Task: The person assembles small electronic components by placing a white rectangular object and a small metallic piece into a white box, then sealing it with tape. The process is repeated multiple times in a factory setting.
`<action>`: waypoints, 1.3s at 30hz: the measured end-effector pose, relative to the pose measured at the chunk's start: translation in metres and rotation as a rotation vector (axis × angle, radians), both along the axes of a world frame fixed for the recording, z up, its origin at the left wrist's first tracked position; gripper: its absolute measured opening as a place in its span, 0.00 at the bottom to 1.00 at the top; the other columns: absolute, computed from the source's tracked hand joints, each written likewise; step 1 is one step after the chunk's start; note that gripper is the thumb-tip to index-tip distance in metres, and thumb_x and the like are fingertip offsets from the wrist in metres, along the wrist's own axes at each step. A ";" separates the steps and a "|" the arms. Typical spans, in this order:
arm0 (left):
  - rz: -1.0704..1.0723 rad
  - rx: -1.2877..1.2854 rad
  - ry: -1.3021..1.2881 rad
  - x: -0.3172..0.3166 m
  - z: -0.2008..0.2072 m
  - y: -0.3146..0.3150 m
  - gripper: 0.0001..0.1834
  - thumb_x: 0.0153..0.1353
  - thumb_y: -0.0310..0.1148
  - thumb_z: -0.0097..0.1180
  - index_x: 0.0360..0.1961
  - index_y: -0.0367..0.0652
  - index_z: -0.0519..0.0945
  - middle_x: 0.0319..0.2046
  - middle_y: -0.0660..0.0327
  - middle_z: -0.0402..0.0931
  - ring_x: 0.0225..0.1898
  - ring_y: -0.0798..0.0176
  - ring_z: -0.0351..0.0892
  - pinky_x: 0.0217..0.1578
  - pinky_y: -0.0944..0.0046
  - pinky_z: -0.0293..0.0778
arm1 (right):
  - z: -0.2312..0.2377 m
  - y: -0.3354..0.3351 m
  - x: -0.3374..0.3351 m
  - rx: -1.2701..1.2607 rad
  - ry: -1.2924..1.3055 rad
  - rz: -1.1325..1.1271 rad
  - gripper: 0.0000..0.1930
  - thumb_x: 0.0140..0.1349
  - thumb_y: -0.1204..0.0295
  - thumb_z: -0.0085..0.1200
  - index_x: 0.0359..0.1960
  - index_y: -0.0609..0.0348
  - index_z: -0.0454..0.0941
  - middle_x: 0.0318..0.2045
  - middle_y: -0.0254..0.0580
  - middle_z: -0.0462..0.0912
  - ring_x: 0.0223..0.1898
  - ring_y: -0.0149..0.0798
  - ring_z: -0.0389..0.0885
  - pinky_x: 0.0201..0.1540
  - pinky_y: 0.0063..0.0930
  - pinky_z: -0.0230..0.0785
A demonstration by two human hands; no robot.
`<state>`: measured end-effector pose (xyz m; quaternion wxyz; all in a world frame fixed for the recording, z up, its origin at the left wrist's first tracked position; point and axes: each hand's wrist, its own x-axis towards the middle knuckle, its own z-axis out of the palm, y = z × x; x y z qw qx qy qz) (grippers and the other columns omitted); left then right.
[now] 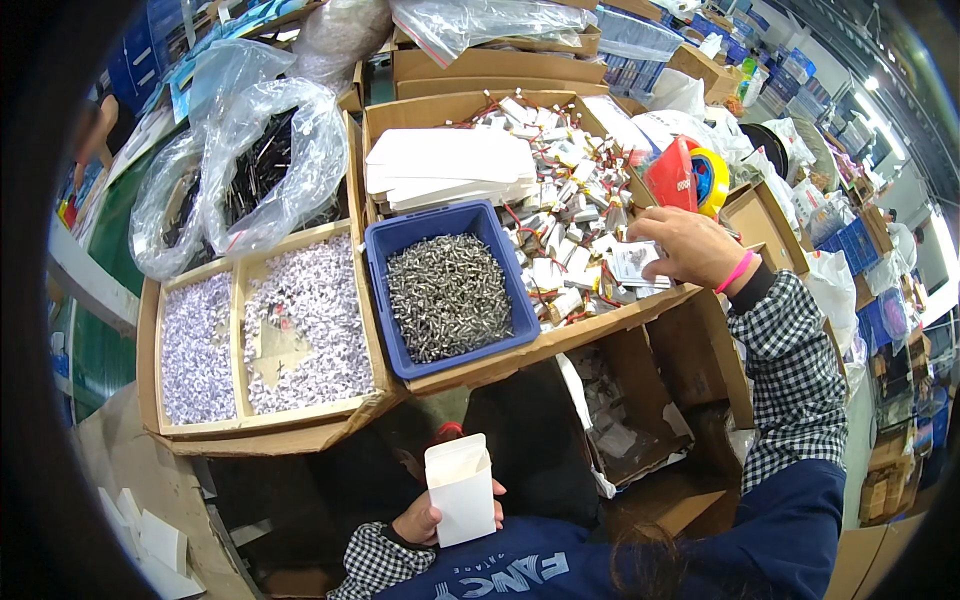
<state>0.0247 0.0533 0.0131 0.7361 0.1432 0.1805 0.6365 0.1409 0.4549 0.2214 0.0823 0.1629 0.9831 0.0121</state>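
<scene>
My left hand grips a small white paperboard box upright, low in front of my body. The box's top flap is up, and its contents do not show clearly. At the right, my right hand reaches over a carton filled with small silvery battery packs with red and black wires. Its thumb and curled fingers close on the edge of a small printed leaflet lying on the battery packs. Whether the leaflet is single or a stack, I cannot tell.
Left of the batteries stands a blue tub of small metal parts, below white cards. A divided wooden tray holds small white pieces. Tape rolls sit beyond my right hand. An open carton stands below the bench edge.
</scene>
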 end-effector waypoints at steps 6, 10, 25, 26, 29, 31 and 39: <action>-0.010 0.018 0.006 0.000 -0.004 0.000 0.55 0.47 0.61 0.65 0.66 0.39 0.53 0.55 0.45 0.65 0.51 0.46 0.73 0.51 0.45 0.71 | -0.003 0.005 -0.001 -0.032 -0.142 -0.061 0.24 0.48 0.66 0.63 0.50 0.56 0.75 0.44 0.43 0.78 0.47 0.46 0.77 0.51 0.36 0.70; -0.018 0.029 0.021 0.000 -0.004 0.000 0.55 0.47 0.62 0.64 0.66 0.40 0.53 0.55 0.45 0.65 0.51 0.46 0.73 0.51 0.45 0.72 | -0.005 0.005 0.001 -0.069 -0.028 -0.011 0.24 0.49 0.67 0.62 0.51 0.55 0.76 0.42 0.44 0.78 0.46 0.46 0.77 0.51 0.37 0.69; 0.003 0.026 0.043 0.002 0.002 -0.001 0.54 0.48 0.62 0.63 0.66 0.40 0.53 0.55 0.44 0.65 0.51 0.47 0.73 0.51 0.45 0.71 | -0.006 0.000 -0.001 -0.078 -0.035 -0.030 0.24 0.47 0.69 0.63 0.49 0.53 0.74 0.39 0.45 0.76 0.47 0.46 0.76 0.50 0.37 0.69; 0.010 0.017 0.038 0.002 0.002 -0.001 0.54 0.48 0.62 0.63 0.66 0.40 0.53 0.55 0.44 0.65 0.51 0.47 0.73 0.51 0.45 0.71 | -0.005 -0.003 0.000 -0.061 -0.013 -0.020 0.24 0.47 0.69 0.63 0.49 0.53 0.74 0.39 0.44 0.76 0.47 0.46 0.76 0.50 0.37 0.69; -0.004 0.041 0.045 0.002 0.002 -0.002 0.54 0.48 0.62 0.62 0.67 0.40 0.53 0.56 0.44 0.65 0.51 0.47 0.73 0.51 0.45 0.71 | -0.002 -0.006 0.006 -0.002 0.062 0.052 0.22 0.47 0.69 0.63 0.47 0.53 0.75 0.38 0.43 0.76 0.47 0.46 0.75 0.48 0.37 0.69; -0.015 0.049 0.050 0.001 0.001 -0.002 0.54 0.49 0.62 0.62 0.67 0.40 0.52 0.56 0.44 0.65 0.51 0.47 0.73 0.51 0.45 0.71 | 0.003 -0.006 0.010 -0.028 0.064 0.055 0.15 0.49 0.68 0.62 0.40 0.54 0.79 0.33 0.43 0.77 0.44 0.46 0.77 0.44 0.37 0.70; -0.025 0.042 0.021 0.001 -0.003 -0.003 0.54 0.48 0.61 0.64 0.67 0.40 0.53 0.56 0.44 0.65 0.51 0.47 0.73 0.52 0.45 0.71 | 0.031 -0.005 0.013 -0.530 0.386 -0.197 0.08 0.57 0.71 0.61 0.35 0.64 0.80 0.27 0.35 0.82 0.30 0.27 0.80 0.31 0.23 0.73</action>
